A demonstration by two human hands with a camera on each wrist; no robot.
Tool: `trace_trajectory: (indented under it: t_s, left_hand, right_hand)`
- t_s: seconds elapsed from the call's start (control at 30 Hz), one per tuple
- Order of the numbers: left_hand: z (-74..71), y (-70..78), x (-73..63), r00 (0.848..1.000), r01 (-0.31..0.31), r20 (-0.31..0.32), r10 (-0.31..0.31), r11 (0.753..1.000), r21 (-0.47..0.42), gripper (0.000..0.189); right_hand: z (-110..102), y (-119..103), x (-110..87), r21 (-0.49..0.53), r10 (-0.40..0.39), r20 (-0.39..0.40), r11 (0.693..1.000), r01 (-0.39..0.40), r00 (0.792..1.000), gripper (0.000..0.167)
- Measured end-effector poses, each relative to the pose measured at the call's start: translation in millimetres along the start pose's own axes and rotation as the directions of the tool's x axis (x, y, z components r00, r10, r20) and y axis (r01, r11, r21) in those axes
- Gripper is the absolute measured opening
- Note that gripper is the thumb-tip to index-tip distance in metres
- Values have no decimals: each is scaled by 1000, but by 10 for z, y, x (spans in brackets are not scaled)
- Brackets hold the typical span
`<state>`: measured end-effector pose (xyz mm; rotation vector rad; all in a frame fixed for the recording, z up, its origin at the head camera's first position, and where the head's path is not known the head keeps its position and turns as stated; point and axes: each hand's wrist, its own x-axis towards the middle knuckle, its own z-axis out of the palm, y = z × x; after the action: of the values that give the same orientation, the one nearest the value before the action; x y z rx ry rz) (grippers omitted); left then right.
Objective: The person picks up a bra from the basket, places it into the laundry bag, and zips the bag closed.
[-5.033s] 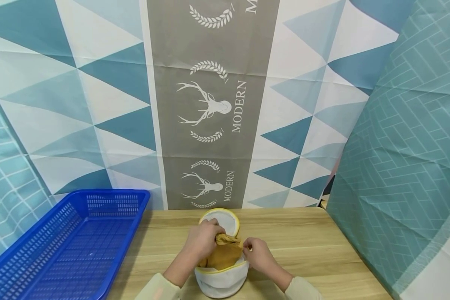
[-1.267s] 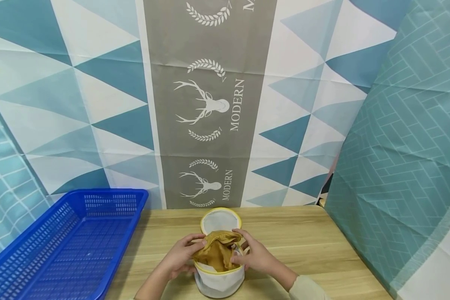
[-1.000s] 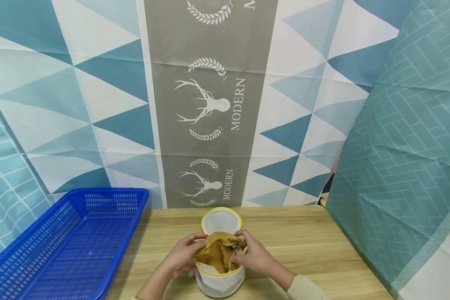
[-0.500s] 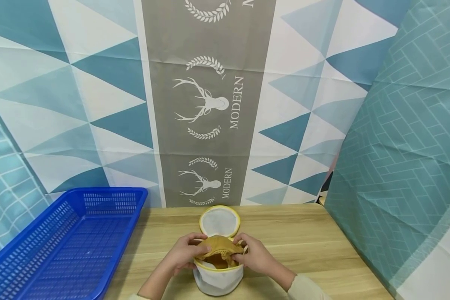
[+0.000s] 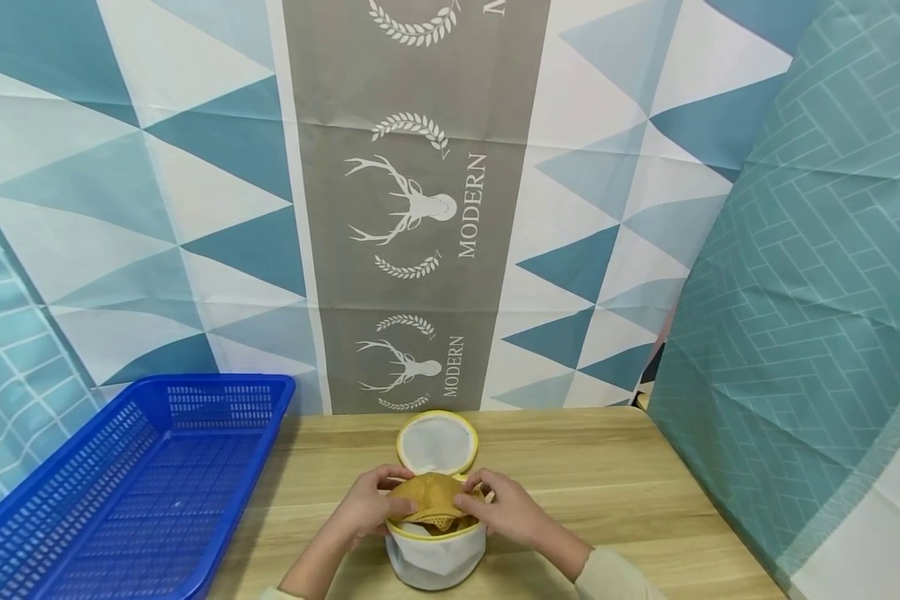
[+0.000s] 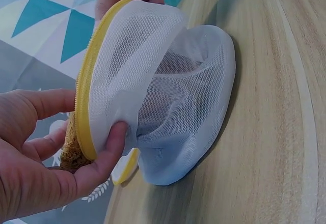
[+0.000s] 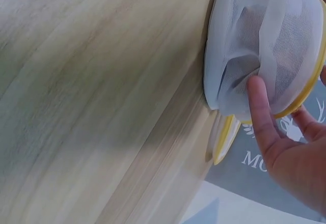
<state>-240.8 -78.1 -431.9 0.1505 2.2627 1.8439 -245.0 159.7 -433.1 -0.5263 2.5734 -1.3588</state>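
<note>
A white mesh laundry bag (image 5: 435,562) with a yellow zip rim stands on the wooden table, its round lid (image 5: 437,442) flipped back behind it. Stuffed in its mouth is a mustard-yellow undergarment (image 5: 429,490) with lace trim, domed up at the rim. My left hand (image 5: 366,507) holds the left side, thumb on the fabric. In the left wrist view, one finger presses the mesh (image 6: 193,96) from outside. On the right side my right hand (image 5: 506,507) has its thumb on the garment and fingers curled at the rim. A finger presses the mesh wall (image 7: 285,56) in the right wrist view.
A large blue plastic basket (image 5: 157,492) stands on the left. Behind the wooden table (image 5: 592,500) hangs a patterned cloth (image 5: 405,208), with a teal cloth (image 5: 795,333) along the right side.
The garment, earlier bunched upright above the bag, now sits lower and folded over at the mouth. My left hand has moved from its top to the bag's left side.
</note>
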Motion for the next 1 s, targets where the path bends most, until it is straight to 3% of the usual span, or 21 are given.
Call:
trace_trajectory:
  t_s: [0.17, 0.33, 0.57, 0.83, 1.0]
  left_hand:
    - [7, 17, -6, 1000, -10, 14, 10, 1000, 26, 47]
    - [5, 38, -18, 999, -27, 31, 26, 999, 43, 48]
    - [-26, 28, -12, 998, -11, 66, 8, 999, 40, 46]
    - [-106, 30, -16, 992, 66, 107, -62, 997, -27, 35]
    - [-122, 4, -15, 992, 65, 114, -62, 997, -29, 39]
  right_hand:
    - [39, -29, 31, -53, 9, -53, 999, -12, 999, 41]
    - [75, -55, 80, -175, -20, -105, 985, 1, 994, 48]
    - [88, -67, 90, -242, -48, -88, 970, 25, 995, 63]
    - [96, -72, 71, -262, -27, -92, 965, 2, 995, 55]
    - [106, -63, 66, -256, -22, -89, 967, -2, 996, 53]
